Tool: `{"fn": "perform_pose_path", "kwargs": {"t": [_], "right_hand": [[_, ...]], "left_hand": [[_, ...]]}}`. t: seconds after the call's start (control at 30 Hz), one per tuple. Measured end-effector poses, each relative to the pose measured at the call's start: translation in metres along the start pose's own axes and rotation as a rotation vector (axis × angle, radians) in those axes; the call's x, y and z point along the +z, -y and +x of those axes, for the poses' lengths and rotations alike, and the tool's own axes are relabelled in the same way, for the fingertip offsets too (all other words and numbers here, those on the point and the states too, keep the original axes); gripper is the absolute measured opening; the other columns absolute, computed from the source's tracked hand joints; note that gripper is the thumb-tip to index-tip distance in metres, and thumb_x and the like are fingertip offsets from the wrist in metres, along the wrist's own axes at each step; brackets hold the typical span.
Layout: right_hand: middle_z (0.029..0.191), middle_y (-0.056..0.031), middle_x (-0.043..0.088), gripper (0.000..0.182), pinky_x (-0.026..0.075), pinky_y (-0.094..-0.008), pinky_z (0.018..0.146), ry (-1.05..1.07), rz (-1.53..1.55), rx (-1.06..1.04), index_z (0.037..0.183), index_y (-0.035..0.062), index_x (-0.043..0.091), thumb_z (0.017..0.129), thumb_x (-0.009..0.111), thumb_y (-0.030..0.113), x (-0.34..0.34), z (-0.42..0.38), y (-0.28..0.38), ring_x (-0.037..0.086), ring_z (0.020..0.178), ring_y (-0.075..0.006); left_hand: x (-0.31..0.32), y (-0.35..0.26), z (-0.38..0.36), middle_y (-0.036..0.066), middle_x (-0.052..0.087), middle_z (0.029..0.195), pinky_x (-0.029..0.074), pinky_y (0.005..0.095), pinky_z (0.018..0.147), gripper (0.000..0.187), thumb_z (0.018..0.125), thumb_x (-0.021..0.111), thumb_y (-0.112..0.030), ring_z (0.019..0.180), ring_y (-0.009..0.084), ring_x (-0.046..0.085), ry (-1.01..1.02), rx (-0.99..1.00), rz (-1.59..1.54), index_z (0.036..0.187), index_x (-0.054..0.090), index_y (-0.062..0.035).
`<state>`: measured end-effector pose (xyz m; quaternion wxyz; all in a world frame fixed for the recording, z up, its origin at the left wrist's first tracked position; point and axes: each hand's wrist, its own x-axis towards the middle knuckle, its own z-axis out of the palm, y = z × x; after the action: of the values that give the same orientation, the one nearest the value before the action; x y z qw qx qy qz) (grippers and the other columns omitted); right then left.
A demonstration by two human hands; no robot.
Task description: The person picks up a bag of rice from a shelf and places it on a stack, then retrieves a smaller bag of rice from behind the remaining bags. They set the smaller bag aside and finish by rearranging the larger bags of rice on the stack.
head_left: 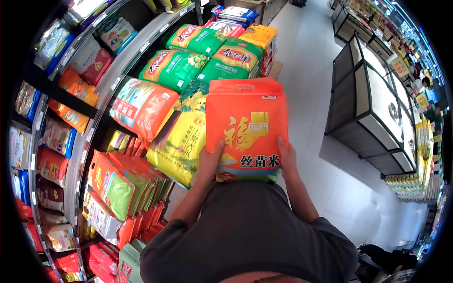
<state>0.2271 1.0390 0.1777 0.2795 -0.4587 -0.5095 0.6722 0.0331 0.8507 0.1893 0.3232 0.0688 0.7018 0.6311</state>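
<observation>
Upright in front of my chest is a large orange bag of rice (247, 106) with gold and black lettering and a carry slot at its top. My left hand (211, 159) grips its lower left side, and my right hand (287, 153) grips the lower right side. The fingers behind the bag are partly hidden. Just left of the bag lies a yellow rice bag (181, 141), partly covered by it. Beyond are green rice bags (174, 67) in a stack and an orange-white bag (141, 104) beside them.
Tall shelves (101, 89) of packaged goods line the left side. Below the stack, several orange and green bags (115, 184) stand in a row. To the right stretches a pale tiled floor (306, 89), with a black-framed display counter (365, 106) beyond it. A dark-clothed person (389, 257) shows at lower right.
</observation>
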Motion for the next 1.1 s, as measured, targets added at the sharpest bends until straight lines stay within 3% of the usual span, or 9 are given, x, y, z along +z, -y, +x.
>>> {"fn": "perform_pose_path", "kwargs": {"t": [0.3,0.4,0.5,0.57,0.73,0.8,0.93,0.97,1.1], "right_hand": [[0.109,-0.0116,0.068,0.056,0.051,-0.0281,0.081,-0.020,0.033,-0.005,0.121,-0.0073,0.060,0.097,0.064,0.043,0.037,0.121,0.070,0.064,0.093,-0.0133],[0.109,-0.0115,0.068,0.055,0.051,-0.0280,0.082,-0.029,0.022,0.018,0.122,-0.0070,0.060,0.097,0.063,0.042,0.044,0.140,0.087,0.064,0.093,-0.0132],[0.110,-0.0115,0.068,0.054,0.051,-0.0280,0.084,-0.008,0.005,0.045,0.123,-0.0070,0.060,0.098,0.063,0.041,0.054,0.171,0.099,0.064,0.094,-0.0133],[0.110,-0.0115,0.068,0.054,0.051,-0.0280,0.084,0.008,-0.032,0.068,0.123,-0.0069,0.060,0.098,0.063,0.041,0.057,0.193,0.097,0.064,0.095,-0.0134],[0.113,-0.0113,0.069,0.053,0.052,-0.0273,0.084,0.164,-0.121,0.102,0.124,-0.0069,0.060,0.099,0.060,0.040,0.081,0.264,0.107,0.066,0.097,-0.0128],[0.112,-0.0110,0.069,0.053,0.052,-0.0272,0.084,0.211,-0.141,0.130,0.123,-0.0066,0.060,0.099,0.060,0.040,0.094,0.298,0.107,0.066,0.096,-0.0127],[0.112,-0.0107,0.069,0.052,0.052,-0.0269,0.083,0.357,-0.138,0.190,0.123,-0.0061,0.061,0.099,0.061,0.040,0.124,0.369,0.119,0.067,0.095,-0.0126],[0.112,-0.0107,0.069,0.052,0.052,-0.0269,0.083,0.390,-0.149,0.203,0.123,-0.0061,0.061,0.099,0.061,0.040,0.134,0.386,0.124,0.067,0.095,-0.0126],[0.111,-0.0104,0.069,0.051,0.053,-0.0273,0.081,0.532,-0.186,0.272,0.123,-0.0057,0.060,0.099,0.061,0.040,0.171,0.445,0.159,0.067,0.093,-0.0126]], "left_hand": [[0.050,-0.053,0.139,0.013,0.072,0.105,0.053,0.0322,0.081,0.051,0.090,0.074,-0.039,0.092,0.0181,0.068,0.035,0.012,-0.002,0.116,0.065,0.0039],[0.058,-0.063,0.165,0.014,0.068,0.113,0.053,0.0308,0.085,0.051,0.094,0.070,-0.033,0.098,0.0172,0.066,0.123,-0.009,-0.056,0.125,0.059,0.0052],[0.066,-0.073,0.186,0.013,0.068,0.114,0.054,0.0310,0.083,0.049,0.094,0.069,-0.032,0.097,0.0175,0.067,0.078,-0.010,-0.149,0.126,0.059,0.0041],[0.067,-0.074,0.199,0.011,0.069,0.115,0.052,0.0323,0.086,0.052,0.092,0.072,-0.033,0.097,0.0169,0.066,0.150,-0.024,-0.339,0.127,0.059,0.0028],[0.071,-0.057,0.244,0.012,0.069,0.114,0.051,0.0328,0.088,0.052,0.091,0.072,-0.033,0.100,0.0191,0.066,-0.086,-0.066,-0.206,0.126,0.059,0.0033],[0.076,-0.068,0.254,0.013,0.070,0.113,0.051,0.0330,0.087,0.051,0.091,0.072,-0.034,0.099,0.0193,0.066,-0.165,0.006,-0.248,0.125,0.061,0.0033],[0.086,-0.073,0.291,0.014,0.072,0.106,0.052,0.0340,0.084,0.057,0.087,0.074,-0.042,0.096,0.0209,0.068,-0.343,-0.182,-0.119,0.118,0.065,0.0040],[0.089,-0.065,0.304,0.015,0.072,0.104,0.052,0.0344,0.083,0.059,0.085,0.075,-0.046,0.093,0.0219,0.069,-0.397,-0.112,-0.086,0.116,0.066,0.0038],[0.115,-0.067,0.341,0.016,0.072,0.105,0.052,0.0352,0.083,0.059,0.086,0.074,-0.046,0.093,0.0239,0.069,-0.537,-0.181,-0.250,0.116,0.066,0.0045]]}}
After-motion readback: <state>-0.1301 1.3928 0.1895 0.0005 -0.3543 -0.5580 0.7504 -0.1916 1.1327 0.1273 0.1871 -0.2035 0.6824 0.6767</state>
